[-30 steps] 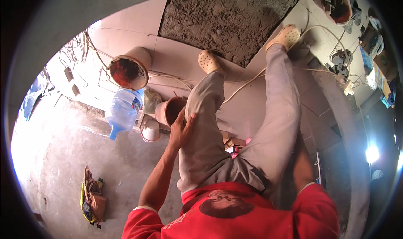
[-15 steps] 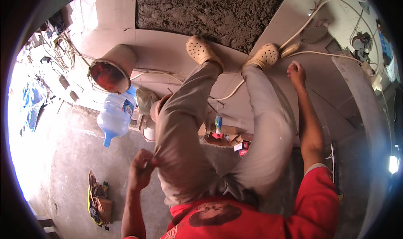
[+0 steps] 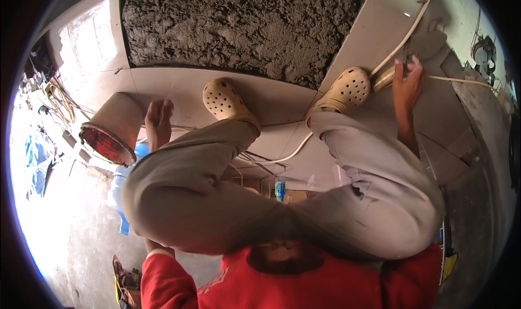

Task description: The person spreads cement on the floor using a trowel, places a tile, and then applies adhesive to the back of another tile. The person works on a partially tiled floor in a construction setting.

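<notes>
My right hand is open, fingers apart and pointing away from me, over or just beside a trowel. The trowel's wooden handle shows left of the hand and its grey blade beyond it; whether they touch I cannot tell. My left hand is raised past my left knee, fingers loosely stretched and holding nothing. It is close to a tipped, stained bucket. Ahead of my feet lies a rough bed of wet grey mortar, bordered by pale tiles.
My clogs stand on the tiles by the mortar's edge. A white cable runs between my legs and another stretch passes at right. Behind the bucket is a blue water jug, partly hidden. A small bottle stands below, between my knees.
I have squatted lower, my knees spreading apart. My left hand has let go of the trouser leg and moved forward beside the bucket. My right hand has opened and reached toward the trowel.
</notes>
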`<state>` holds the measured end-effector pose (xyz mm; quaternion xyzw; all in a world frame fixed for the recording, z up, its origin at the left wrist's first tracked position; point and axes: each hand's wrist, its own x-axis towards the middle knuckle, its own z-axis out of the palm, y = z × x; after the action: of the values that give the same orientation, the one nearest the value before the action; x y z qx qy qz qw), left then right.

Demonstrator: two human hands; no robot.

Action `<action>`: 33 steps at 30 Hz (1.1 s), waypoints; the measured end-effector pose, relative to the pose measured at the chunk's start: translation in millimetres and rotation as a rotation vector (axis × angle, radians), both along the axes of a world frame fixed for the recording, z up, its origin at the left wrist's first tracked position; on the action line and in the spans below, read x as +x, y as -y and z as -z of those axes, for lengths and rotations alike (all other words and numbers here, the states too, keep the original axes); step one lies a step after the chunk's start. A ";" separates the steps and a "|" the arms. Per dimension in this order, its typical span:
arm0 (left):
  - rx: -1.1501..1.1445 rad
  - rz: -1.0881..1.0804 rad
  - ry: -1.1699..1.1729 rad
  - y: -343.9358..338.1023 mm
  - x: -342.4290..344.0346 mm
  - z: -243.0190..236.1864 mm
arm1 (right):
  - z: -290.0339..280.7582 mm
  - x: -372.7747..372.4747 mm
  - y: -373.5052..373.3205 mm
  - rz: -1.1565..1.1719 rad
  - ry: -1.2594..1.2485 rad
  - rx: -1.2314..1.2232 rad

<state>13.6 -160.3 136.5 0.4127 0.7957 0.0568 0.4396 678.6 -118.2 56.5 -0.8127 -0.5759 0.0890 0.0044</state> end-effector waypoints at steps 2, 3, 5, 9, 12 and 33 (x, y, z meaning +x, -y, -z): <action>0.174 0.098 -0.186 10.3 -3.6 39.1 | 9.4 3.2 -2.1 0.047 0.010 -0.046; 0.294 0.027 -0.272 16.9 -0.4 58.9 | 17.0 6.0 -5.8 0.106 0.026 -0.096; 0.398 -0.078 -0.454 20.4 -2.8 86.0 | 32.4 13.0 -10.6 0.195 -0.021 -0.116; 0.515 -0.119 -0.638 17.1 0.0 114.1 | 45.2 32.3 -4.0 0.318 -0.240 0.020; 0.545 -0.086 -0.665 14.3 5.9 123.1 | 25.0 34.9 13.4 0.213 -0.137 0.194; 0.714 0.036 -0.694 24.1 -10.9 182.8 | -189.2 -166.6 -32.4 -0.673 -0.095 -1.006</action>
<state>2.7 -184.4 -46.3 0.5455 0.8189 0.1773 -0.0190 511.9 -85.8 245.7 -0.4835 -0.6878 0.3829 -0.3828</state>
